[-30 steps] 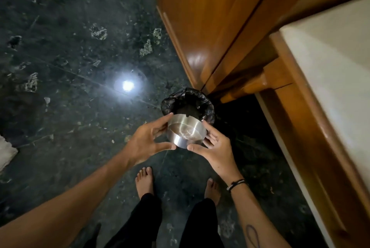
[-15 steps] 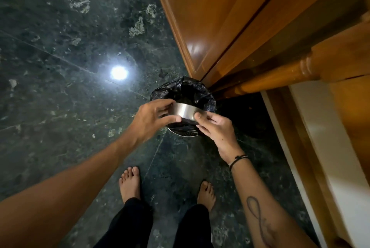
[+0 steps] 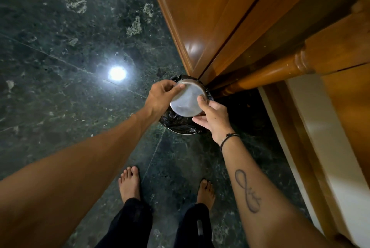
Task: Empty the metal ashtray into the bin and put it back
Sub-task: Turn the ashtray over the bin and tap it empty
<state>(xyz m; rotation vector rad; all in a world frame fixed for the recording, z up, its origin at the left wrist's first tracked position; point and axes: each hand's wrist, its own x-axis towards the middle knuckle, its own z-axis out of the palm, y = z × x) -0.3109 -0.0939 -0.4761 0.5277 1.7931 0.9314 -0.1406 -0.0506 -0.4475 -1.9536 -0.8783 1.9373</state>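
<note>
- Dark green marble floor (image 3: 60,67) underfoot, a lamp's glare bouncing off it, and a wooden door (image 3: 200,17) closing in from the right.
- Left fingers (image 3: 170,87) are clamped on the far-left rim of the ashtray (image 3: 187,100), thumb laid over the upturned base.
- Right fingers (image 3: 200,120) curl under the near-right edge, thumb pressed on the base too, so both hands pinch it from opposite sides.
- That two-sided hold looks chosen to keep the dish steady while it is flipped, mouth down.
- Left hand (image 3: 162,95) and right hand (image 3: 214,119) hang the ashtray directly above the bin (image 3: 180,125), which stands on the floor hard by the door's bottom corner.
- Upside down over the opening: my read is the contents are dropping straight into the black liner, nothing onto the floor. No ash is visible falling.
- Ashtray itself: round, brushed metal, flat base facing the camera with a dull sheen and faint smudges; its inside is hidden.
- Bare feet stand just behind the bin, well planted.
- Emptying is under way by my judgement; turning it upright and carrying it back are not yet done.
</note>
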